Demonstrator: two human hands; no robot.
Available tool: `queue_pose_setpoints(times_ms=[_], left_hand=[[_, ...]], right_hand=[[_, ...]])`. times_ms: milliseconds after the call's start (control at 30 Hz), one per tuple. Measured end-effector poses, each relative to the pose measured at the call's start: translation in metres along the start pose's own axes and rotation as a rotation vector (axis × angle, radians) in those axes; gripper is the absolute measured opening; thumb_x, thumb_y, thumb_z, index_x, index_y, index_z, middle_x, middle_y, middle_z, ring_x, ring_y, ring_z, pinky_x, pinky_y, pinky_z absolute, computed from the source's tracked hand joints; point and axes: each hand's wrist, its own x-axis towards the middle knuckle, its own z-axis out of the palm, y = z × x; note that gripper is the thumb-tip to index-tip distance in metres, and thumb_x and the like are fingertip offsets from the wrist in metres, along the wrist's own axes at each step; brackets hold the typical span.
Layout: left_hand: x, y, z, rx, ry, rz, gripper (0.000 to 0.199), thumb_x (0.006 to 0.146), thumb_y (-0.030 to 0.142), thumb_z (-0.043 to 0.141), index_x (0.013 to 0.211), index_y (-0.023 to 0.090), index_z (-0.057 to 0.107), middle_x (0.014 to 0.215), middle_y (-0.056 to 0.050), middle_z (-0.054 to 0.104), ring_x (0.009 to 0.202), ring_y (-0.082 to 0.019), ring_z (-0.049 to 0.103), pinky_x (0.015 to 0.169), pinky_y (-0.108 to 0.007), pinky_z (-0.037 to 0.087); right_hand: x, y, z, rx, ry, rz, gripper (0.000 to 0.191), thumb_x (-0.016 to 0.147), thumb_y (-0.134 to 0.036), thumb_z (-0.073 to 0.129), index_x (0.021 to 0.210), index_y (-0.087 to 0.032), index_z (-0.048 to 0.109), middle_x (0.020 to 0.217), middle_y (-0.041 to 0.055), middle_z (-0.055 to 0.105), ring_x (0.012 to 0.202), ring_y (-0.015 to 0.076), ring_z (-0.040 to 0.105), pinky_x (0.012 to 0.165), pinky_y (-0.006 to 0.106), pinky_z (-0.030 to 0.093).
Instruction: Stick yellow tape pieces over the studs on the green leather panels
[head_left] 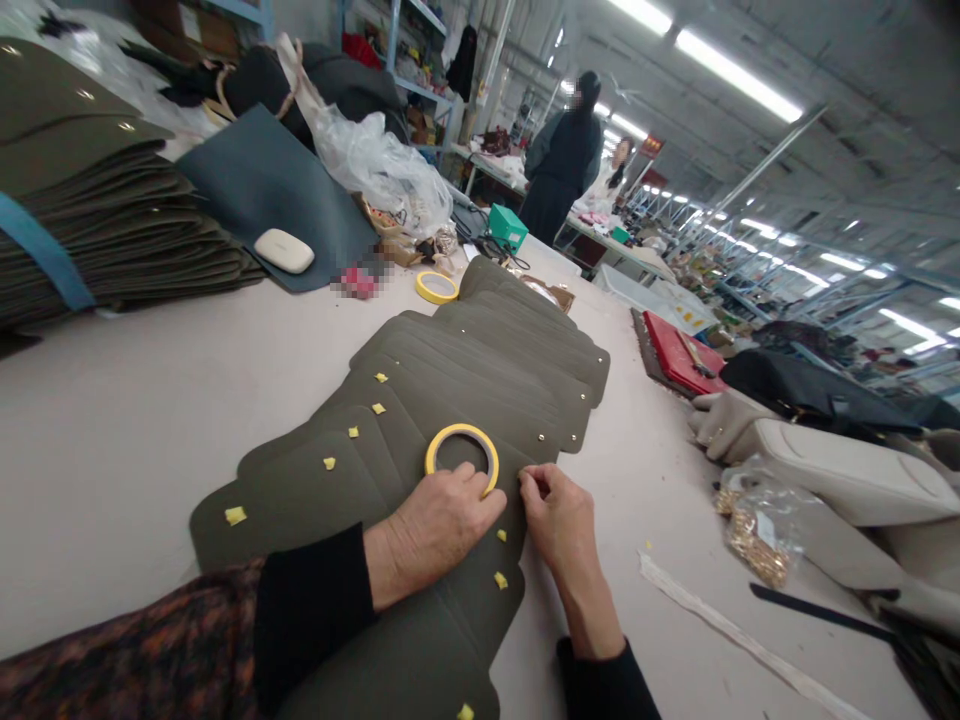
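Note:
My left hand (439, 525) is closed on a roll of yellow tape (429, 455), which it holds upright over the olive-green panels (420, 395). These flat panels lie fanned out and overlapping down the table, with small metal studs along their right edge. Several little pieces of yellow tape (329, 463) are stuck on them along both sides. Close to the right edge of one panel is my right hand (559, 510), its thumb and forefinger pinched together. Whatever sits between those fingertips is too small to make out.
A strapped stack of olive panels (112, 220) stands at the left. Behind the fanned panels lies another yellow tape roll (437, 287). Beige bags (847, 470), a bag of gold hardware (757, 540) and a white strip (735, 630) are at the right. A person (562, 160) stands farther back.

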Motion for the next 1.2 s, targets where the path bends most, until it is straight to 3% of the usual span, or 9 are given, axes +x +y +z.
queue_pose_setpoints(times_ms=[100, 200, 333, 433, 533, 667, 867, 1033, 1200], left_hand=[[-0.002, -0.001, 0.000, -0.003, 0.013, -0.005, 0.011, 0.091, 0.010, 0.044, 0.085, 0.017, 0.051, 0.084, -0.007, 0.057, 0.077, -0.022, 0.053, 0.063, -0.033, 0.048], [-0.003, -0.001, -0.001, -0.006, 0.021, -0.016, 0.012, 0.091, 0.010, 0.044, 0.086, 0.017, 0.052, 0.085, -0.007, 0.057, 0.077, -0.021, 0.053, 0.064, -0.032, 0.048], [-0.004, -0.001, -0.002, -0.001, 0.023, -0.022, 0.010, 0.090, 0.010, 0.046, 0.086, 0.017, 0.052, 0.086, -0.006, 0.057, 0.078, -0.021, 0.052, 0.065, -0.031, 0.048], [-0.004, -0.001, -0.001, -0.008, 0.028, -0.035, 0.011, 0.090, 0.009, 0.045, 0.087, 0.018, 0.052, 0.087, -0.006, 0.057, 0.079, -0.022, 0.052, 0.064, -0.031, 0.047], [-0.004, -0.002, 0.000, -0.013, 0.033, -0.032, 0.012, 0.089, 0.008, 0.044, 0.086, 0.018, 0.051, 0.087, -0.006, 0.056, 0.079, -0.022, 0.051, 0.063, -0.033, 0.048], [-0.004, -0.003, 0.000, -0.016, 0.037, -0.008, 0.011, 0.088, 0.009, 0.045, 0.085, 0.018, 0.050, 0.086, -0.006, 0.055, 0.079, -0.023, 0.051, 0.064, -0.034, 0.047], [-0.004, -0.008, -0.007, 0.003, 0.013, 0.021, 0.016, 0.082, 0.004, 0.045, 0.088, 0.018, 0.050, 0.083, -0.006, 0.054, 0.075, -0.023, 0.054, 0.069, -0.038, 0.046], [-0.007, -0.016, -0.018, -0.072, -0.042, 0.000, 0.014, 0.089, 0.010, 0.040, 0.097, 0.018, 0.049, 0.086, -0.005, 0.056, 0.066, -0.018, 0.056, 0.058, -0.030, 0.045], [-0.007, -0.020, -0.025, -0.143, 0.015, 0.038, 0.012, 0.094, 0.017, 0.040, 0.094, 0.019, 0.052, 0.084, -0.003, 0.058, 0.073, -0.018, 0.059, 0.064, -0.028, 0.047]], right_hand=[[0.000, 0.000, -0.001, -0.102, -0.003, -0.025, 0.020, 0.086, -0.028, 0.051, 0.095, -0.019, 0.065, 0.071, 0.0036, 0.071, 0.062, 0.0196, 0.066, 0.060, 0.028, 0.045], [-0.003, 0.006, -0.009, -0.046, 0.059, 0.006, 0.033, 0.087, -0.034, 0.054, 0.114, -0.016, 0.057, 0.064, 0.0002, 0.068, 0.057, 0.0193, 0.064, 0.057, 0.028, 0.045], [-0.009, 0.016, -0.021, 0.033, 0.132, -0.165, 0.018, 0.091, -0.030, 0.050, 0.093, -0.019, 0.063, 0.081, 0.0043, 0.070, 0.069, 0.0163, 0.065, 0.067, 0.027, 0.049], [-0.010, 0.016, -0.023, -0.085, 0.024, -0.386, 0.019, 0.093, -0.021, 0.045, 0.090, -0.019, 0.064, 0.083, 0.0056, 0.067, 0.077, 0.0168, 0.064, 0.073, 0.028, 0.050], [-0.006, 0.008, -0.018, -0.264, -0.066, -0.456, 0.023, 0.092, -0.014, 0.042, 0.090, -0.017, 0.065, 0.083, 0.0072, 0.067, 0.079, 0.0186, 0.063, 0.074, 0.029, 0.049], [0.004, -0.005, -0.009, -0.401, -0.110, -0.297, 0.023, 0.089, -0.011, 0.046, 0.082, -0.016, 0.067, 0.076, 0.0074, 0.068, 0.068, 0.0180, 0.063, 0.064, 0.027, 0.046], [0.015, -0.009, -0.008, -0.298, -0.161, -0.049, 0.019, 0.084, -0.016, 0.052, 0.080, -0.019, 0.070, 0.078, 0.0059, 0.072, 0.073, 0.0183, 0.066, 0.066, 0.026, 0.043], [-0.004, -0.015, -0.017, -0.197, -0.271, -0.028, 0.015, 0.083, -0.018, 0.053, 0.078, -0.018, 0.067, 0.077, 0.0049, 0.070, 0.072, 0.0171, 0.064, 0.065, 0.025, 0.041], [-0.030, -0.018, -0.029, 0.039, -0.363, -0.014, 0.014, 0.082, -0.017, 0.054, 0.080, -0.020, 0.067, 0.073, 0.0021, 0.069, 0.068, 0.0173, 0.063, 0.062, 0.026, 0.042]])
